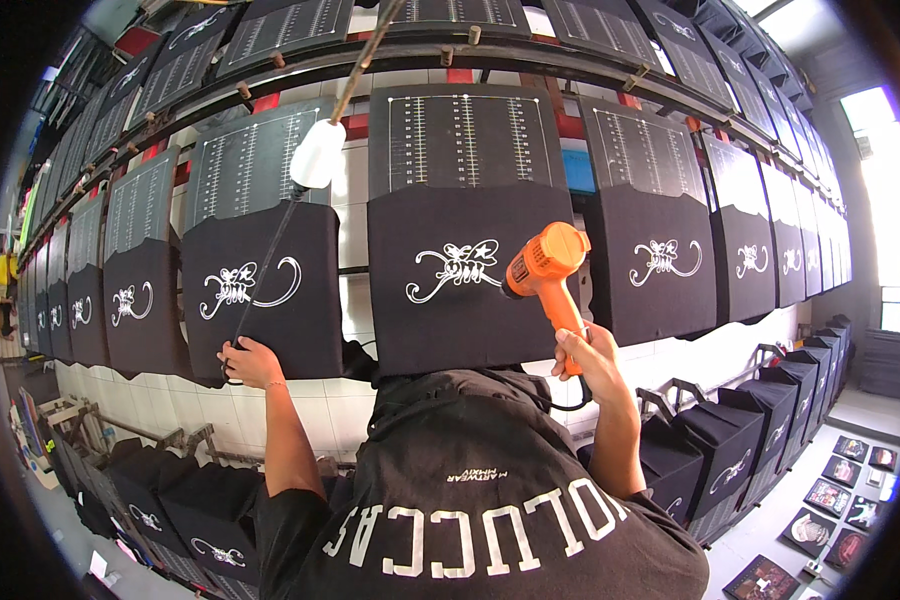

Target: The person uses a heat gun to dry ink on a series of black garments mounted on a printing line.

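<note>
My right hand (pixel 592 357) grips an orange heat gun (pixel 548 256) by its handle. The gun's nozzle points left, just over the right end of the white print (pixel 457 270) on a black shirt panel (pixel 470 335) in front of me. At the near edge of the black shirt panel to the left (pixel 300 335), my left hand (pixel 251 362) is closed around a thin black cord (pixel 270 250). That cord slants up to a white plug or socket (pixel 318 155), which hangs from a brownish cable or rod (pixel 365 62).
Printed black panels on boards (pixel 460 140) with ruled markings line the rack left and right. A metal rail (pixel 440 50) runs behind them. More draped boards (pixel 205 505) stand low on both sides of me. Framed pictures (pixel 808 530) lie at the lower right.
</note>
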Available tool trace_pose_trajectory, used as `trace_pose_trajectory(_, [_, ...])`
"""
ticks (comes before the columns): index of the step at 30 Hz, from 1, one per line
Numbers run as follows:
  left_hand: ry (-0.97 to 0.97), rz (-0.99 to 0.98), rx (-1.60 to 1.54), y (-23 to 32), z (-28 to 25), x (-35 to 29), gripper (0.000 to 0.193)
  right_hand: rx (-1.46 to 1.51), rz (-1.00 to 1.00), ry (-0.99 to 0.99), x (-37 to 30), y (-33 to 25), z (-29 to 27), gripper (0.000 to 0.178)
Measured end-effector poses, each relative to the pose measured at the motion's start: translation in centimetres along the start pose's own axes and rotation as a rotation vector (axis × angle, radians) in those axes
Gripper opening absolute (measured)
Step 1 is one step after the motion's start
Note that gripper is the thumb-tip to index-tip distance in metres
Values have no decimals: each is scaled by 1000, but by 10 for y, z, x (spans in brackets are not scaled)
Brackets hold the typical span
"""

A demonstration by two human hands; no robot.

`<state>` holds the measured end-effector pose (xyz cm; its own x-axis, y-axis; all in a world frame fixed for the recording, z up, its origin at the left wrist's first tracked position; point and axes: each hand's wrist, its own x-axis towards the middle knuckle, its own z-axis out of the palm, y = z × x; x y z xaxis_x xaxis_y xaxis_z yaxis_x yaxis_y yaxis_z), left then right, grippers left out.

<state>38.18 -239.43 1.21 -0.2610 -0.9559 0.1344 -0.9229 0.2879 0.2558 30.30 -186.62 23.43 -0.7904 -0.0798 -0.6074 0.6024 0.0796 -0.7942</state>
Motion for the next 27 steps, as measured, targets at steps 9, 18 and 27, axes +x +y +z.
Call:
trace_pose_trajectory(9, [-3,10,0,-2,0,-1,49,-93,-2,-54,11,-7,23,28])
trace_pose_trajectory(18, [17,60,-20,-3,0,-2,48,-101,37,-100,19,-27,40,29])
trace_pose_trajectory(27, [-8,44,-37,1,-5,-2,48,-121,-25,-53,22,-14,50,29])
